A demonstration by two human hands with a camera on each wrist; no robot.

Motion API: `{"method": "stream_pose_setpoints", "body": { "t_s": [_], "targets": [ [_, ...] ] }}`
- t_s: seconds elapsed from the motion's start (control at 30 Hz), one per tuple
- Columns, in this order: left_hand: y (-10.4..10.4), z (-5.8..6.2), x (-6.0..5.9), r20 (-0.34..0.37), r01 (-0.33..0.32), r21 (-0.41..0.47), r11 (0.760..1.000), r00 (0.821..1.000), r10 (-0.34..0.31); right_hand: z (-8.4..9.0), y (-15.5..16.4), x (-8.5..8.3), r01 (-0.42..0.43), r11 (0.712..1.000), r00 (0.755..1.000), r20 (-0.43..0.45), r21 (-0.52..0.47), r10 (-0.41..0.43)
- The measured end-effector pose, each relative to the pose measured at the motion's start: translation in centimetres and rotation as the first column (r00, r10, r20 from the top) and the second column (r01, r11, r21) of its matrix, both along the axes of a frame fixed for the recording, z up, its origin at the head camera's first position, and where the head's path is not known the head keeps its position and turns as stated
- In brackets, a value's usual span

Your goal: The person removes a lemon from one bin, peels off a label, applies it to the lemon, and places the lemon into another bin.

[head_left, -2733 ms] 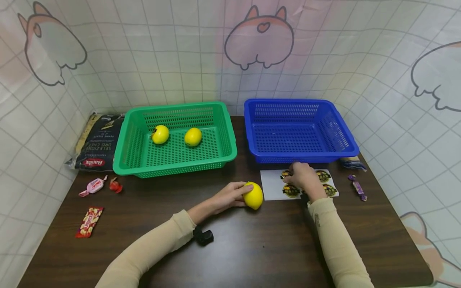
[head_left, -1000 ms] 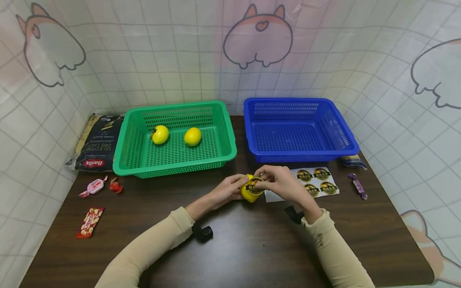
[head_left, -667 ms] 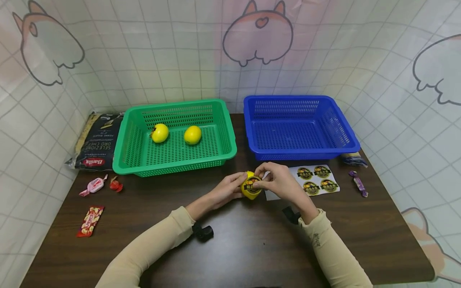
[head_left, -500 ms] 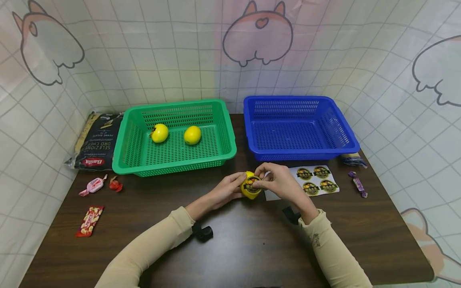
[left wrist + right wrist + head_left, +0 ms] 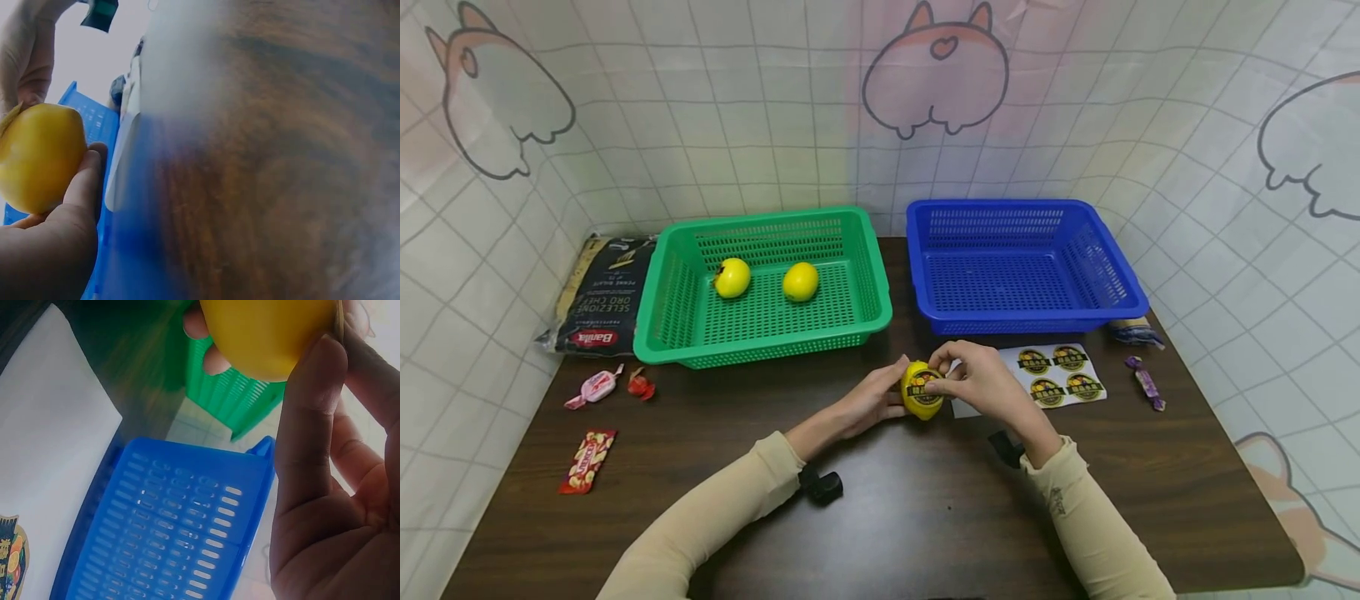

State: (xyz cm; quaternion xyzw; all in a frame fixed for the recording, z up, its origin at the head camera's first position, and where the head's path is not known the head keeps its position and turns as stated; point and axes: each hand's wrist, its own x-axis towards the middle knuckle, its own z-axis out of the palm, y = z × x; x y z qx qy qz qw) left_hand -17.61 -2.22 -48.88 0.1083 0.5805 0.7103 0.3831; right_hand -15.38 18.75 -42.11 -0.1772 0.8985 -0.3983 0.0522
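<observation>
A yellow lemon (image 5: 920,392) sits between both hands just above the dark table, in front of the blue basket (image 5: 1120,287). My left hand (image 5: 871,402) grips it from the left. My right hand (image 5: 972,382) pinches it from the right, fingertips on a round dark sticker (image 5: 924,385) on its top. In the left wrist view the lemon (image 5: 39,156) lies against my thumb (image 5: 81,184). The right wrist view shows the lemon (image 5: 269,334) under my thumb (image 5: 309,419). A white sticker sheet (image 5: 1060,375) with several round stickers lies to the right.
A green basket (image 5: 655,333) at the back left holds two lemons (image 5: 732,277) (image 5: 801,282). A dark pasta bag (image 5: 602,296) lies left of it. Wrapped sweets (image 5: 597,386) (image 5: 586,461) lie at the left, another sweet (image 5: 1146,384) at the right.
My right hand left the sticker sheet with a sticker and came to the lemon. The sticker now sits on the lemon's top, and both hands hold the fruit almost still.
</observation>
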Motion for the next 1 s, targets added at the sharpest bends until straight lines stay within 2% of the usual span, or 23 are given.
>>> {"method": "stream_pose_setpoints", "body": {
  "t_s": [0.23, 0.47, 0.6, 0.7, 0.83, 0.9, 1.0],
  "targets": [
    [-0.1, 0.2, -0.2, -0.113, 0.054, -0.033, 0.998, 0.992, -0.057, -0.1, 0.0, 0.0, -0.002, 1.0, 1.0, 0.024, 0.003, 0.002],
    [-0.5, 0.6, -0.6, -0.158, 0.089, -0.033, 0.996, 0.983, -0.093, -0.6, 0.4, -0.3, 0.01, 0.998, 0.997, 0.082, -0.061, -0.005],
    [-0.7, 1.0, -0.9, -0.181, 0.102, -0.021, 0.995, 0.978, -0.104, -0.8, 0.3, -0.5, 0.004, 0.996, 0.989, 0.147, -0.088, 0.009],
    [-0.7, 1.3, -1.0, -0.194, 0.125, -0.007, 0.992, 0.973, -0.124, -1.1, 0.2, -0.6, -0.024, 0.985, 0.962, 0.264, -0.173, 0.069],
    [-0.9, 1.5, -1.1, -0.191, 0.157, 0.026, 0.987, 0.97, -0.149, -1.3, 0.2, -0.7, -0.036, 0.947, 0.902, 0.398, -0.318, 0.168],
    [-1.0, 1.7, -1.0, -0.19, 0.171, 0.047, 0.984, 0.969, -0.16, -1.2, 0.2, -0.7, -0.038, 0.933, 0.884, 0.424, -0.357, 0.198],
    [-1.2, 1.9, -0.9, -0.193, 0.188, 0.071, 0.98, 0.966, -0.172, -1.1, 0.4, -0.7, -0.056, 0.917, 0.873, 0.426, -0.395, 0.237]
  ]
}}
